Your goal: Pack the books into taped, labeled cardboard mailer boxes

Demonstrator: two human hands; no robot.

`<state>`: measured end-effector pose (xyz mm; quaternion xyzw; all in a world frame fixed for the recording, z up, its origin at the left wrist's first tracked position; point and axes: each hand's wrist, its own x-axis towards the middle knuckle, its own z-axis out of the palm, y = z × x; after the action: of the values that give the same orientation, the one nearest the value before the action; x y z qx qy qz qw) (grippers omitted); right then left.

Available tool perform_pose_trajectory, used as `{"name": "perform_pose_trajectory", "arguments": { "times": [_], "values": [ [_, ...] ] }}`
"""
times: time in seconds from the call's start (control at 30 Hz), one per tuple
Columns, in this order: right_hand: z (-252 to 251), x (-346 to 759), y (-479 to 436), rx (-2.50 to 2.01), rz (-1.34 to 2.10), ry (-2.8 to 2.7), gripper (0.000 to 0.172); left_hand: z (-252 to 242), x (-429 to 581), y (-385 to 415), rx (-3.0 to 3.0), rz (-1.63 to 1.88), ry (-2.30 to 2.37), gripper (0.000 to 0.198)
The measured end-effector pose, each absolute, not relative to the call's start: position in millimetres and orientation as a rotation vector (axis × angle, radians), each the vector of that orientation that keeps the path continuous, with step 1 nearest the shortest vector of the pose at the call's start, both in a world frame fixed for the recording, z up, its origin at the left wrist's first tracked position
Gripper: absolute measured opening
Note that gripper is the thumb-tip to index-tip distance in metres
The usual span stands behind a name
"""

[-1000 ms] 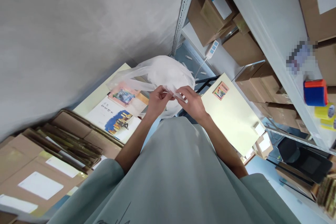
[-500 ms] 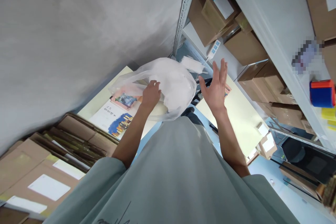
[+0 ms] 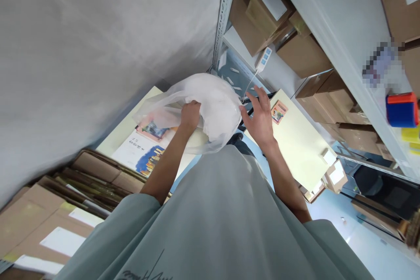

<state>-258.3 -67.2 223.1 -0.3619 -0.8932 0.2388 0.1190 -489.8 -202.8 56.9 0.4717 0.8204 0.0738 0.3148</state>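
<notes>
My left hand (image 3: 190,116) is closed on the gathered edge of a translucent white plastic bag (image 3: 218,96). The bag bulges out to the right of the hand, and white stuff shows faintly through its film; I cannot make out what it is. My right hand (image 3: 260,118) is open, fingers apart and slightly bent, just off the bag's right side. Its thumb tip comes close to the bag; whether they touch I cannot tell. Under the bag's left part lie a printed picture (image 3: 154,130) and a white sheet with a blue and yellow picture (image 3: 149,157).
Flattened cardboard (image 3: 95,170) stands at the lower left. Shelves (image 3: 328,13) with cartons (image 3: 305,52) rise on the right, with a power strip (image 3: 263,59) on one. A pale table (image 3: 298,140) bears a small card (image 3: 279,112). White scraps (image 3: 229,81) lie beyond the bag.
A white block-like thing beside my right hand is gone from there, and white scraps beyond show. My right hand has moved left toward the bag. My left hand keeps its hold.
</notes>
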Motion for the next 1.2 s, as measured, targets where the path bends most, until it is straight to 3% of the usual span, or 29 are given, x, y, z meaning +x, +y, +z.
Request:
{"name": "perform_pose_trajectory", "arguments": {
  "times": [0.47,0.63,0.77,1.1,1.2],
  "values": [
    [228,-256,-82,-0.987,0.756,-2.605,0.04,78,-469,-251,0.94,0.538,2.26,0.034],
    [228,-257,-87,-0.947,0.788,-2.62,0.04,66,-478,-228,0.942,0.543,2.289,0.049],
    [230,-254,-88,-0.95,0.807,-2.615,0.042,63,-487,-206,0.978,0.506,2.299,0.049],
    [235,-248,-98,-0.95,0.896,-2.571,0.039,128,-445,-277,0.696,1.063,2.34,0.021],
    [239,-253,-103,-0.925,0.994,-2.557,0.037,144,-428,-295,0.452,1.333,2.359,0.025]
  ]
}}
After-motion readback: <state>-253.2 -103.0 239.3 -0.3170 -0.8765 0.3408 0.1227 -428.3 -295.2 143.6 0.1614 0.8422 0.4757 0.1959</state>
